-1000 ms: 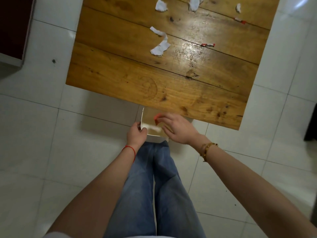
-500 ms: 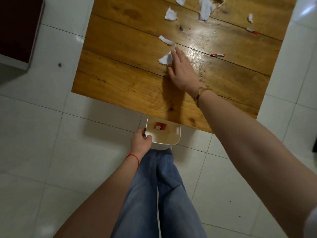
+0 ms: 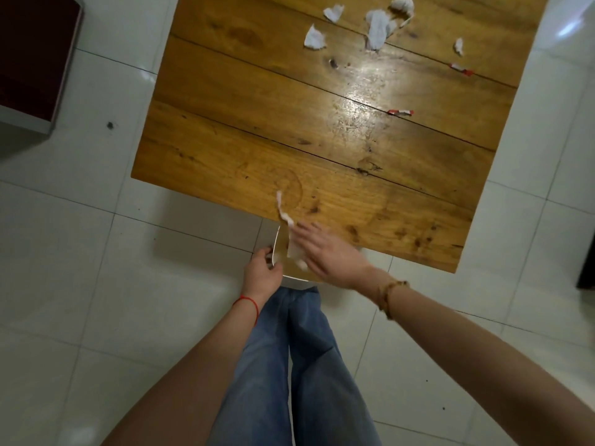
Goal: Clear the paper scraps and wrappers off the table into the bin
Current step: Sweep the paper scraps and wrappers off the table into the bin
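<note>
White floor tiles (image 3: 80,284) surround a wooden tabletop (image 3: 257,123) of long varnished planks, seen from above. At far left stands a dark red cabinet (image 3: 32,59) with a pale edge, well apart from the tabletop.

Left hand (image 3: 262,273): closed on the left rim of a small white bin (image 3: 291,280), which it holds just below the near edge of the tabletop and above the person's jeans (image 3: 289,365). A red string bracelet (image 3: 249,304) sits on that wrist.

Right hand (image 3: 325,252): over the bin mouth, motion-blurred, fingers extended and loosely spread. A long white paper strip (image 3: 286,226) is at its fingertips, its upper end lying over the tabletop edge and its lower part hanging into the bin opening. Whether the fingers pinch the strip or merely touch it cannot be told from the blur. A beaded bracelet (image 3: 388,296) is on that wrist.

Remaining on the tabletop, all toward the far right: a small torn white scrap (image 3: 315,38), a second scrap (image 3: 334,11) beyond it, a larger crumpled white tissue (image 3: 378,29) with another wad (image 3: 402,4) touching it, a tiny white piece (image 3: 458,46), and two red-and-white wrappers, one near the middle seam (image 3: 401,112) and one farther back (image 3: 462,69). The near half of the tabletop carries only the strip.
</note>
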A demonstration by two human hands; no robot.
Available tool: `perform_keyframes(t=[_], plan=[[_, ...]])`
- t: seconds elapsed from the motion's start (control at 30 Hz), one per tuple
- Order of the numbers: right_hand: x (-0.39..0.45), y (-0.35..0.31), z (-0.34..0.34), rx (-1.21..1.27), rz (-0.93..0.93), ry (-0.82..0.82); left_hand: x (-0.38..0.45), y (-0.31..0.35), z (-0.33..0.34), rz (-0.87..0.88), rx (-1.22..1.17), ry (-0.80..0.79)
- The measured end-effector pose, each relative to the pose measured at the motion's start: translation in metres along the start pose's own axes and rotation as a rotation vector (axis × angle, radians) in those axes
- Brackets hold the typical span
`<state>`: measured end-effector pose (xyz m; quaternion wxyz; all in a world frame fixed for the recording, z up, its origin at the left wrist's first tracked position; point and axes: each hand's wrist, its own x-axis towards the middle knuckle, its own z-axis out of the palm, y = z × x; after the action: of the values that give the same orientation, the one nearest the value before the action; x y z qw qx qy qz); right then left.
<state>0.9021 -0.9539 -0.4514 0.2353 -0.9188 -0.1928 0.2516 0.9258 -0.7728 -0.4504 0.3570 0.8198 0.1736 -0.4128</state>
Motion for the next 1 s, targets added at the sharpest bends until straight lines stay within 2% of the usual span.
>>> perform_keyframes(t=[0.07, 0.17, 0.33, 0.4, 0.5, 0.6, 0.73, 0.9, 1.0], plan=[[-0.015, -0.003, 0.008, 0.024, -0.033, -0.015, -0.002, 0.001, 0.003, -0.001, 0.007, -0.001], [-0.023, 0.008, -0.001, 0.045, 0.048, 0.103, -0.004, 0.004, 0.009, -0.014, -0.001, -0.009], [-0.007, 0.065, -0.054, 0.089, 0.501, 0.431, -0.005, 0.01, 0.021, -0.041, -0.02, -0.024], [0.003, 0.092, -0.078, 0.107, 0.63, 0.513, -0.005, 0.014, 0.027, -0.047, -0.021, -0.018], [0.017, 0.127, -0.104, 0.119, 0.727, 0.537, -0.004, 0.017, 0.034, -0.052, -0.032, -0.011], [0.026, 0.15, -0.115, 0.12, 0.779, 0.475, -0.003, 0.018, 0.039, -0.051, -0.023, 0.0], [0.028, 0.153, -0.111, 0.066, 0.724, 0.368, -0.003, 0.021, 0.044, -0.054, -0.015, 0.004], [0.007, 0.109, -0.079, -0.046, 0.405, 0.288, -0.005, 0.023, 0.046, -0.068, -0.013, -0.001], [-0.016, 0.067, -0.042, -0.023, 0.207, 0.186, -0.008, 0.021, 0.045, -0.078, -0.021, 0.001]])
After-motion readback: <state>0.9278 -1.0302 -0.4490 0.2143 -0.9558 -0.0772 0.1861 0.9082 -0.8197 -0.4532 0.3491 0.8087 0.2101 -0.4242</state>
